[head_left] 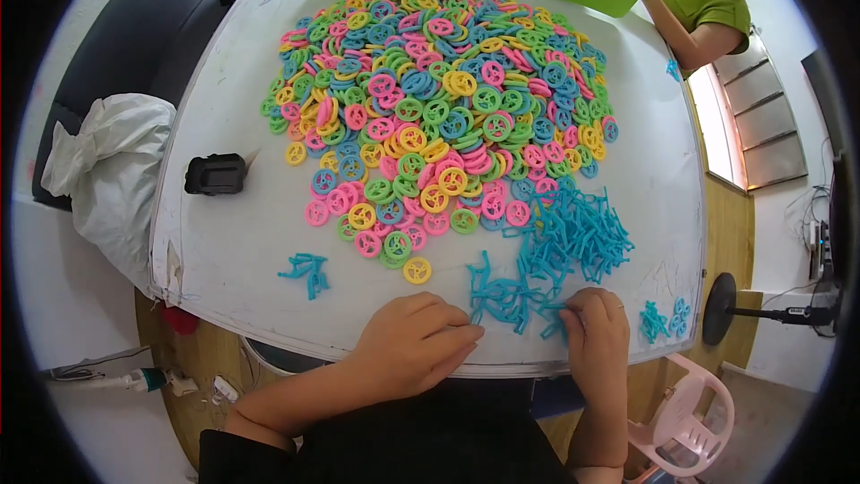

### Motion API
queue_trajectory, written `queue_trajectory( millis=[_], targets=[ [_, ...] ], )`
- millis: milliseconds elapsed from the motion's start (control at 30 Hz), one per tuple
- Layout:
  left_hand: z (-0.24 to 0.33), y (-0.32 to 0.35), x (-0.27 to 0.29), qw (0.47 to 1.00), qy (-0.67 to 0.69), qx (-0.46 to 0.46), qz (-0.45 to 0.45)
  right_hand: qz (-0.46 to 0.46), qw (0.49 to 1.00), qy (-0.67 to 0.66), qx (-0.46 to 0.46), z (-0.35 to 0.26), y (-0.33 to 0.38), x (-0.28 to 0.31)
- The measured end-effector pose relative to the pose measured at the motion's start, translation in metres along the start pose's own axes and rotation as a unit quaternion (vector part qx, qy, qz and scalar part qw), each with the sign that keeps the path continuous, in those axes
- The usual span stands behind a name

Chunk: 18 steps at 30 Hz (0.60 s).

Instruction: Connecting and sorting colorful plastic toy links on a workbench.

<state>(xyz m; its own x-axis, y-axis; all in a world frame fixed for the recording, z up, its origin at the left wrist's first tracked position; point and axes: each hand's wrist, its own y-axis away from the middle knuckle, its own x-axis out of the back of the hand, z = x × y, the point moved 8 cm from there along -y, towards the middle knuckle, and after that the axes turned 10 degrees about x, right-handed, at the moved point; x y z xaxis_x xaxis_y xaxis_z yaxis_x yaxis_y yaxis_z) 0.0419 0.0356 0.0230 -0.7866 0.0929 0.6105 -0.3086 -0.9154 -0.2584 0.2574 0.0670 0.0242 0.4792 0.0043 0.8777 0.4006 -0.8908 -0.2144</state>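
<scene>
Touching the little blue sticks (515,298) with both hands, you work at the near edge of the white worktop (233,233). Your left hand (414,343) is curled, its fingertips pressed together at the sticks. Your right hand (596,332) is bent over them, pinching one stick. Just behind the sticks lies a big pile of colourful rings (443,108). Left of that pile sits a small black box (216,174).

No labels, signs or screens were seen. One white bag-like bundle (112,166), crumpled and soft in shape, was found just beside the surface's (233,242) left edge.
</scene>
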Motion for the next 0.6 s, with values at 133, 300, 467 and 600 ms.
queue_trajectory(
  millis=[133, 300, 467, 600],
  targets=[
    [-0.004, -0.001, 0.003, 1.0, 0.015, 0.013, -0.005, -0.001, 0.999, -0.001, 0.038, -0.005, -0.004, 0.011],
    [-0.004, -0.002, 0.002, 0.999, 0.043, 0.029, 0.008, 0.01, 0.991, -0.062, 0.117, -0.021, -0.013, 0.021],
    [-0.006, -0.003, 0.013, 0.996, 0.056, 0.053, 0.034, 0.005, 0.985, -0.11, 0.131, -0.021, -0.014, 0.016],
    [0.001, -0.014, 0.022, 0.995, 0.069, 0.049, 0.043, -0.025, 0.98, -0.085, 0.176, -0.032, -0.018, 0.013]
  ],
)
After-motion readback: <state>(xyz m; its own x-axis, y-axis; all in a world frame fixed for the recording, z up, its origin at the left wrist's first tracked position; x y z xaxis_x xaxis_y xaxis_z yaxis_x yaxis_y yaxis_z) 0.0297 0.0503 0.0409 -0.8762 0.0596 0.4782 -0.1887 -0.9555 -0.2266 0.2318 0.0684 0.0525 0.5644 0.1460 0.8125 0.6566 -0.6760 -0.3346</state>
